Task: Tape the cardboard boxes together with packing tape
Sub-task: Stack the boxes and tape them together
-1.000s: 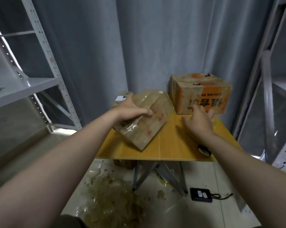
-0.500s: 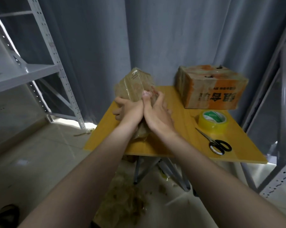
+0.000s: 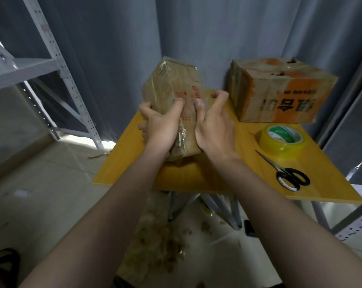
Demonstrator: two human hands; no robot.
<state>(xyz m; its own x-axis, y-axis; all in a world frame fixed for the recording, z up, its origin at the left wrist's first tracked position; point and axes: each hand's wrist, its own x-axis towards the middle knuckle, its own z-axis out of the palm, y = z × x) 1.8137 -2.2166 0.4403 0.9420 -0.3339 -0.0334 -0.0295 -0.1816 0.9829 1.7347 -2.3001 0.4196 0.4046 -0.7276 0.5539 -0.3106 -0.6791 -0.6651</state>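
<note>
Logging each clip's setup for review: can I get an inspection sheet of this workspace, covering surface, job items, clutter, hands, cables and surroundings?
Surface: yellow wooden tabletop on grey metal legs.
Job's things: brown tape-wrapped cardboard box, held tilted over the table; orange-and-brown printed cardboard box at the far right; yellowish packing tape roll lying flat in front of it; black-handled scissors near the right front edge.
Clutter: crumpled tape scraps on the floor under the table.
Hands: left hand and right hand both grip the brown box, thumbs on its near face.
Cables: nothing seen.
Surroundings: grey curtain behind; grey metal shelving on the left.
</note>
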